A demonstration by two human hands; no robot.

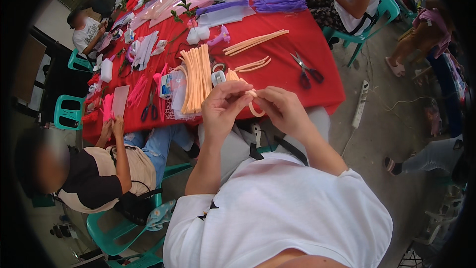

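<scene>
My left hand [225, 106] and my right hand [282, 109] meet over the near edge of the table, both with fingers pinched. Between their fingertips is a peach-coloured pipe cleaner [255, 110], bent into a loop that hangs below. More peach strands show just behind the left fingers, partly hidden by them. A thick bundle of peach pipe cleaners [197, 79] lies to the left of my left hand. Beyond my hands are a few loose short pipe cleaners [253, 64] and some longer ones [255, 42]. Black-handled scissors [306, 71] lie partly spread to the right.
A red-covered table [317, 94] carries purple pipe cleaners [280, 4], a purple glue gun [219, 35], clear plastic sheets [168, 0] and a second pair of scissors [149, 109]. A co-worker [114, 164] sits close on my left. A power strip [361, 104] lies on the floor at right.
</scene>
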